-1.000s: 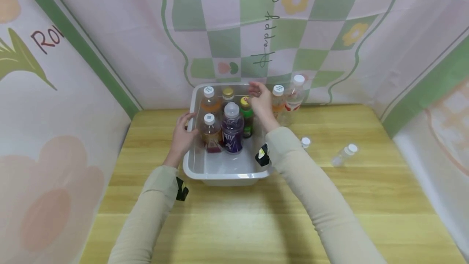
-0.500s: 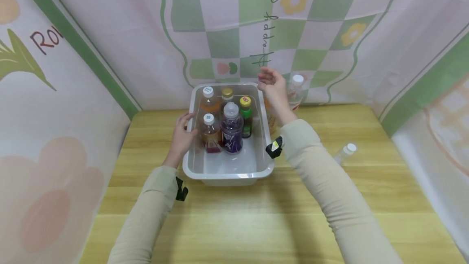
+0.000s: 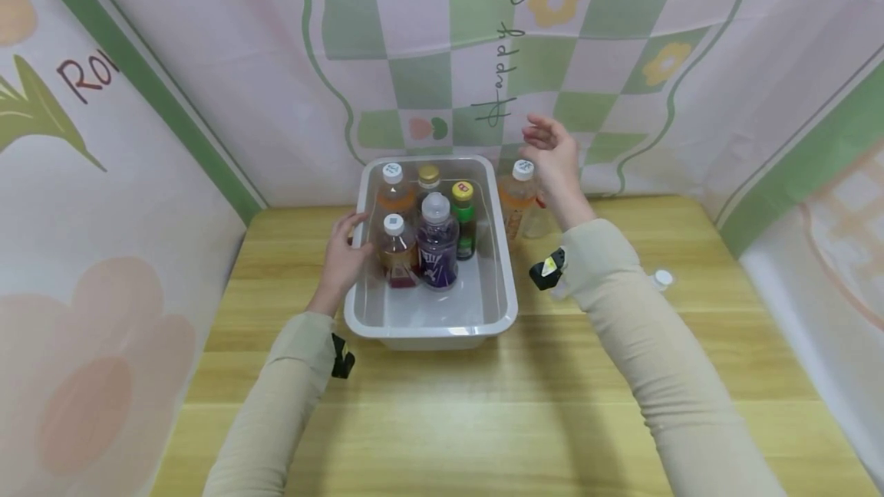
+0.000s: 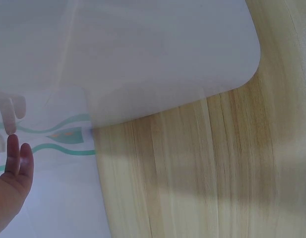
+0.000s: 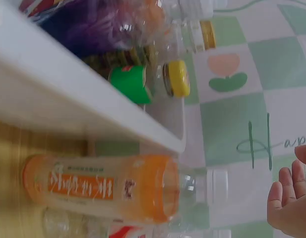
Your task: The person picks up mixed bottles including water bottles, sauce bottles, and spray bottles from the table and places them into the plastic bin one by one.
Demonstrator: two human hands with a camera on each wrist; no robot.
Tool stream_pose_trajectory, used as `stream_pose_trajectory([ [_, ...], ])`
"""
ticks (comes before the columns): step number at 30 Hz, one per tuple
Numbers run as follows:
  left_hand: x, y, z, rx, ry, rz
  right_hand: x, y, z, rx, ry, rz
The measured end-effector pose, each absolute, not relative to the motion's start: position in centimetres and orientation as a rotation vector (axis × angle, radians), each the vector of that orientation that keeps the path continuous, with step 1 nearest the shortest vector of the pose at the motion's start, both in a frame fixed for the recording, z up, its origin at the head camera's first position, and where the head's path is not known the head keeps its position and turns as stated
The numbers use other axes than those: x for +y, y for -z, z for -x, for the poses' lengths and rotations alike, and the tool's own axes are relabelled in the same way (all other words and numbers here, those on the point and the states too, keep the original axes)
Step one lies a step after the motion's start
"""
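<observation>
1. My left hand (image 3: 343, 259) — fingers relaxed, empty — touches the plastic bin (image 3: 431, 332).
2. My right hand (image 3: 555, 163), loosely curved, empty, hangs near the orange-labelled bottle (image 5: 100, 186) just beside the bin.
3. I'd grip below its cap (image 5: 220, 187).

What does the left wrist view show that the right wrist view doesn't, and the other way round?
Only the left wrist view: the left hand, with no bottle in sight.

Only the right wrist view: the right hand, the orange bottle outside the bin, the purple bottle and yellow-capped bottle inside it, and part of the "Happy" lettering.

Both: the bin, the wood table and the printed curtain.
</observation>
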State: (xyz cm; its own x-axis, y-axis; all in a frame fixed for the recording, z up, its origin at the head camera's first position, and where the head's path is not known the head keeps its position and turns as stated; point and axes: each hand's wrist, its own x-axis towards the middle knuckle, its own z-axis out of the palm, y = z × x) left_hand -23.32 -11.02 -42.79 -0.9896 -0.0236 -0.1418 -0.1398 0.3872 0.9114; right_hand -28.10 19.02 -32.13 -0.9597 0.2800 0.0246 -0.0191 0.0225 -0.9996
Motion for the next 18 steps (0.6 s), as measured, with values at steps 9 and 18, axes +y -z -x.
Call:
stream_pose_trajectory([
  [9,-10.8,42.8,23.4,2.527,-1.678,0.138,21.1,32.6,27.9,-2.137,-1.986,0.304],
  [18,-10.9,43.0,23.5,2.538,-1.706,0.144,22.0,34.0,28.1,-2.147,-1.984,0.369],
])
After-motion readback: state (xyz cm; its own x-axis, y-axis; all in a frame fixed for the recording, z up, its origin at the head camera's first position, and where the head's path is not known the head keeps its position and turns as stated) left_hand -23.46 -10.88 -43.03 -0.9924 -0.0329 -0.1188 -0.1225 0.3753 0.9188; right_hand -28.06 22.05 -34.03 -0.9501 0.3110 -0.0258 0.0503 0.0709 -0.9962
